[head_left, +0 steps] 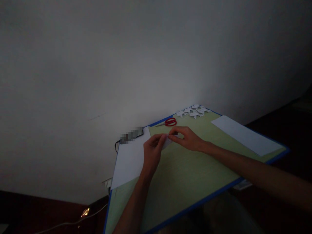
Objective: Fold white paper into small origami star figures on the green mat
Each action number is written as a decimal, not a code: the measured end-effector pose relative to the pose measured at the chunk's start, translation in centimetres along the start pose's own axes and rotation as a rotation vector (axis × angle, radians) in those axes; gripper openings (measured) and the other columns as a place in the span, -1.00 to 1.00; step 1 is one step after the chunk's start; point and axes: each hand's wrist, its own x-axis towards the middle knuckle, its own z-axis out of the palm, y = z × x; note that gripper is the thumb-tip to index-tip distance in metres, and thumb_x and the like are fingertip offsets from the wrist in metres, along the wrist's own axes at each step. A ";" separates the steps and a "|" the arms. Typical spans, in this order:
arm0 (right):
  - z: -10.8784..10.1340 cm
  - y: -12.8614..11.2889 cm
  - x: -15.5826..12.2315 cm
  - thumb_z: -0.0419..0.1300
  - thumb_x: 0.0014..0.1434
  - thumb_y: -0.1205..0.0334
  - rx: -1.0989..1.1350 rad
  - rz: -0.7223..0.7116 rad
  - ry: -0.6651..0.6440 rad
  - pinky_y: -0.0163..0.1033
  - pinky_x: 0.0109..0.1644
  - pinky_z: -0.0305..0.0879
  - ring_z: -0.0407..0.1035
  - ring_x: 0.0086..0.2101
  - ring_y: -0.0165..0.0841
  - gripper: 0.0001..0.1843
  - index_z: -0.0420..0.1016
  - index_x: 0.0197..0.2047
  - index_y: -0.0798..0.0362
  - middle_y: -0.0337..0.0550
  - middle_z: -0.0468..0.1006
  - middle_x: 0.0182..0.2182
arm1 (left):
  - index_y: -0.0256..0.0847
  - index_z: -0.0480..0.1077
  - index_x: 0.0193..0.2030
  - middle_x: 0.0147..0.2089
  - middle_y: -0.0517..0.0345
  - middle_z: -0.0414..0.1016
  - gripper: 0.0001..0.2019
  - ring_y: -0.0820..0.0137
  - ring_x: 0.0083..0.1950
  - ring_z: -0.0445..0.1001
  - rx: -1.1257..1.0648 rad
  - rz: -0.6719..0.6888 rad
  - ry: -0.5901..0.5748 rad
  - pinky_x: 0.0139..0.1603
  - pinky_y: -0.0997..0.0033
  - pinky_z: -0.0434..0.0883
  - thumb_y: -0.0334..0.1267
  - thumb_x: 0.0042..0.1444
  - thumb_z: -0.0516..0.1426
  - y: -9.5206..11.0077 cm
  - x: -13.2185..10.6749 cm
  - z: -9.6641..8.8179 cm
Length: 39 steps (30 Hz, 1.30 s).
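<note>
A small, thin piece of white paper (167,143) is held up over the counter, between the person's two bare hands and partly hidden by the fingers. The left hand (153,147) has its grip pinched shut, thumb against fingers, on the paper's left side. The right hand (186,138) has its thumb and forefinger bowed apart in the middle, but their tips come together at the paper's upper right; this grip too seems closed on it. The paper thus lies right at both sets of fingertips, just below where they meet; its folds are too small and dim to make out.

Judging by what lies around, the work is well under way: a cluster of pointed, folded white paper shapes (195,112) sits at the far corner, looking finished, while the piece in hand does not yet match them. A broad flat white sheet (129,165) on the left and a long rectangular white sheet (246,135) on the right look unworked.

Beyond the hands lie red-handled metal scissors (170,122), near a flat black-rimmed device (132,135). All this rests on a pale green, blue-edged counter (195,169) beside a plain grey wall (122,65)
</note>
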 end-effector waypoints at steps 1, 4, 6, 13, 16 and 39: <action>0.0 0.1 0.0 0.18 0.32 0.16 -0.002 -0.001 -0.001 -0.30 -0.24 0.29 0.36 -0.37 -0.39 -0.80 0.48 -0.30 0.08 -0.21 0.51 -0.41 | -0.22 0.62 -0.23 -0.26 0.07 0.65 -0.75 0.35 -0.23 0.55 0.004 0.000 0.000 -0.19 0.41 0.43 -0.06 0.16 0.26 0.0 0.0 0.0; 0.1 0.2 0.0 0.18 0.31 0.17 0.002 0.003 -0.002 -0.30 -0.25 0.28 0.35 -0.37 -0.40 -0.81 0.47 -0.31 0.08 -0.21 0.49 -0.42 | -0.24 0.62 -0.23 -0.29 0.08 0.64 -0.73 0.37 -0.27 0.53 0.018 0.007 0.011 -0.24 0.44 0.41 -0.05 0.18 0.24 0.1 0.1 0.0; 0.1 0.2 -0.1 0.18 0.31 0.18 0.007 0.008 -0.003 -0.31 -0.25 0.27 0.35 -0.38 -0.40 -0.81 0.46 -0.32 0.08 -0.22 0.49 -0.42 | -0.24 0.60 -0.25 -0.31 0.09 0.62 -0.73 0.38 -0.29 0.51 0.020 0.006 0.022 -0.27 0.44 0.40 -0.05 0.16 0.25 0.1 0.1 0.0; 0.0 0.1 -0.2 0.19 0.30 0.17 -0.007 0.013 -0.014 -0.30 -0.27 0.25 0.32 -0.39 -0.40 -0.80 0.46 -0.34 0.08 -0.23 0.46 -0.44 | -0.23 0.55 -0.29 -0.35 0.14 0.56 -0.76 0.42 -0.34 0.45 0.002 0.004 0.058 -0.32 0.45 0.37 -0.07 0.09 0.31 -0.3 0.2 0.0; 0.0 0.1 -0.3 0.19 0.30 0.17 -0.007 0.013 -0.023 -0.30 -0.28 0.24 0.32 -0.40 -0.40 -0.80 0.45 -0.35 0.08 -0.23 0.46 -0.45 | -0.24 0.53 -0.31 -0.37 0.16 0.53 -0.75 0.43 -0.35 0.43 0.000 -0.008 0.044 -0.32 0.45 0.36 -0.07 0.08 0.31 -0.4 0.2 0.0; 0.4 0.4 -0.1 0.17 0.31 0.02 0.069 0.167 0.014 -0.30 -0.28 0.30 0.41 -0.38 -0.38 -0.69 0.54 -0.28 0.10 -0.18 0.56 -0.42 | -0.23 0.50 -0.21 -0.29 0.10 0.59 -0.70 0.38 -0.27 0.52 0.042 -0.002 0.058 -0.24 0.42 0.41 0.00 0.16 0.24 0.0 0.2 0.2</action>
